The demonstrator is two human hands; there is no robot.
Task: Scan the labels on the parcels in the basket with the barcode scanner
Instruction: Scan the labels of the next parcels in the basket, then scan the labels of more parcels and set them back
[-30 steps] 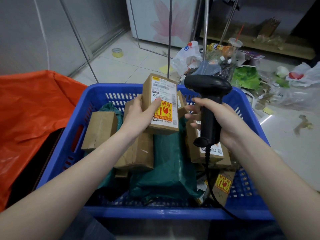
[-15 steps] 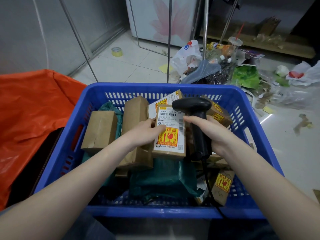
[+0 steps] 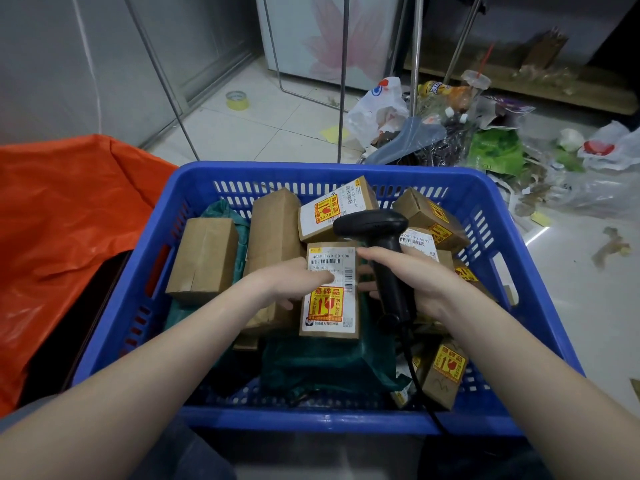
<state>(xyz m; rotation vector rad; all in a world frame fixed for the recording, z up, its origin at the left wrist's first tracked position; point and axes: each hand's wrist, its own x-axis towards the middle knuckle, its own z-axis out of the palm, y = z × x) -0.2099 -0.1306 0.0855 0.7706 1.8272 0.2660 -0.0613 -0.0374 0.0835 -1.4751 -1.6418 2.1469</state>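
Note:
A blue plastic basket in front of me holds several brown cardboard parcels and dark green mailer bags. My left hand rests on a labelled parcel lying label-up in the middle of the basket, thumb across its white label. My right hand grips the handle of a black barcode scanner, whose head sits just above that parcel's top edge. The scanner's cable runs down over the basket's front rim. Another labelled parcel lies behind the scanner head.
An orange plastic sheet lies to the left of the basket. Litter and plastic bags cover the floor at the back right. Thin metal poles stand behind the basket, and a roll of tape lies on the tiles.
The labelled parcel was held up above the basket; my left hand has lowered it onto the pile. My right hand and the scanner came down with it.

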